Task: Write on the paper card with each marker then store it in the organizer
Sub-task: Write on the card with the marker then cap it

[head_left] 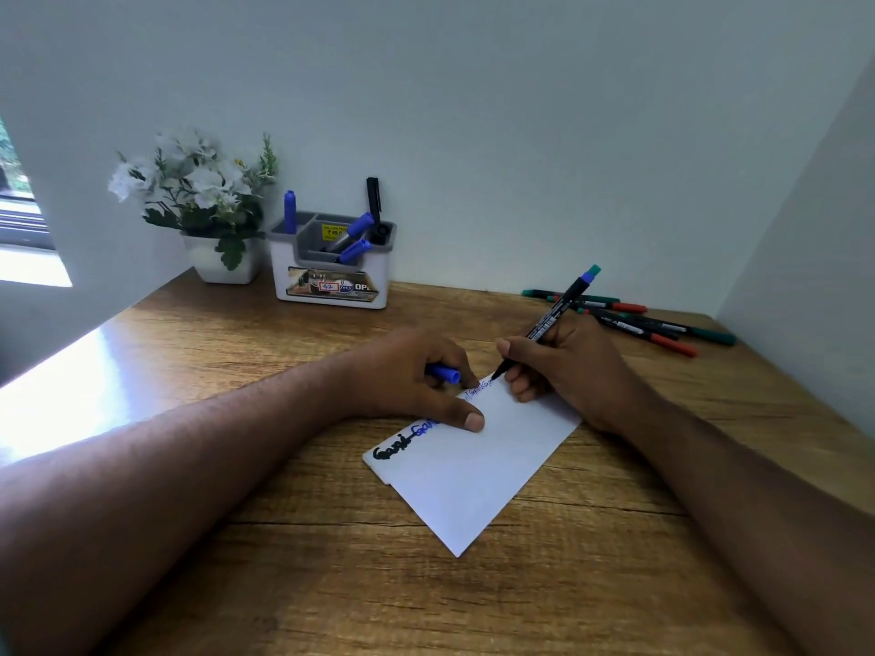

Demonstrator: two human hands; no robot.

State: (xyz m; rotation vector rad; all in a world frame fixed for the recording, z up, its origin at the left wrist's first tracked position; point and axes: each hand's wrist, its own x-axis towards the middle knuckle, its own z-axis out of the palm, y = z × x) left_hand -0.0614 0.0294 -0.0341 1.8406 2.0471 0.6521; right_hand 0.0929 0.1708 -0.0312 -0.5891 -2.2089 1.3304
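Head view
Card: white paper card (478,466) lying flat on the desk, turned at an angle, between the two hands; along its far edge run a word in thick black ink, then one in thick blue, then thinner blue writing at the far corner.
Marker: slim black barrel with white print and a blue-and-teal end (549,319), tilted up and away to the right, its tip touching the card's far corner at the thin blue writing.
Cap: blue cap (445,374) held in the left hand, just beside the card's far edge.
Organizer: white box with a grey compartment insert (331,262) at the back of the desk against the wall; it holds blue-capped markers, one upright at the left and two leaning in the middle, and a black one upright at the right.
Loose markers: a scatter of slim markers (629,319) with green and red caps on the desk at back right, well apart from the card.
Desk: wood-grain top (265,537), a bright patch of light at its left edge.
Room: pale walls meeting in a corner at right; white flowers in a white pot (203,201) just left of the organizer.
Left hand: (416,376) fingers curled round the cap, thumb pressing on the card.
Right hand: (563,366) pinches the marker in a writing grip, resting on the card's right corner.
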